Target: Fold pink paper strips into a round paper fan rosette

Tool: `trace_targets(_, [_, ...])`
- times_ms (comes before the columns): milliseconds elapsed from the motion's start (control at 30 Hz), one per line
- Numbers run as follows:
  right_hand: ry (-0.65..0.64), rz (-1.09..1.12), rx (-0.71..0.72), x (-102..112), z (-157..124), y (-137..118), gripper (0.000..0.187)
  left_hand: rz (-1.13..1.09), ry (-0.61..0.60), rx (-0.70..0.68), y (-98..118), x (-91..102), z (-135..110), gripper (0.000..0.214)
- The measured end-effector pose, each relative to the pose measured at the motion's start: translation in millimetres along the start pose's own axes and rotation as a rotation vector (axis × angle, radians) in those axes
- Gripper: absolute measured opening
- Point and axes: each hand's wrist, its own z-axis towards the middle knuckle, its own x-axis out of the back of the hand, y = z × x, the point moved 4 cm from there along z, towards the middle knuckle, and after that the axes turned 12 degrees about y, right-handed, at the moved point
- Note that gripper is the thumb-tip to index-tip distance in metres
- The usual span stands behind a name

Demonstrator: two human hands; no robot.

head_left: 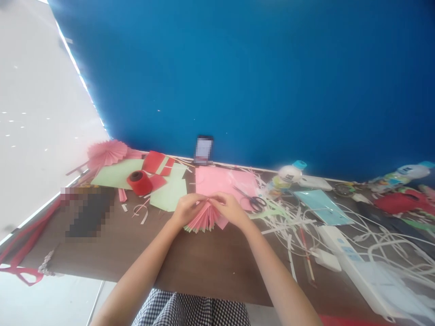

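Both of my hands meet over the brown table (pixel 190 262), pinching a pink pleated paper fan (pixel 204 219) at its top fold. My left hand (pixel 186 208) grips the left side of the fold with curled fingers. My right hand (pixel 228 207) grips the right side the same way. The pleats spread downward toward me beneath the hands. Just behind the hands lies a flat pink paper sheet (pixel 220 181).
Black scissors (pixel 253 200) lie right of the pink sheet. A red ribbon roll (pixel 139 182), green sheets (pixel 170 192) and a finished pink fan (pixel 107 153) sit at the left. A phone (pixel 204 149) leans on the blue wall. Glue bottle (pixel 287 174), white paper strips and cables crowd the right.
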Motion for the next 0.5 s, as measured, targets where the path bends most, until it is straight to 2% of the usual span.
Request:
trace_targets(167, [-0.066,0.040,-0.010,-0.6,6.9,0.4,0.017,0.043,0.037,-0.014,-0.3,1.4,-0.3,0.015])
trace_targets(333, [-0.069,0.067,-0.072,-1.9,9.6,3.3,0.015,0.040,0.045,0.027,-4.1,0.7,-2.6,0.016])
trace_targets(500, [-0.055,0.026,-0.017,-2.2,9.0,1.8,0.015,0.046,0.038,0.052,-5.0,0.9,-4.0,0.018])
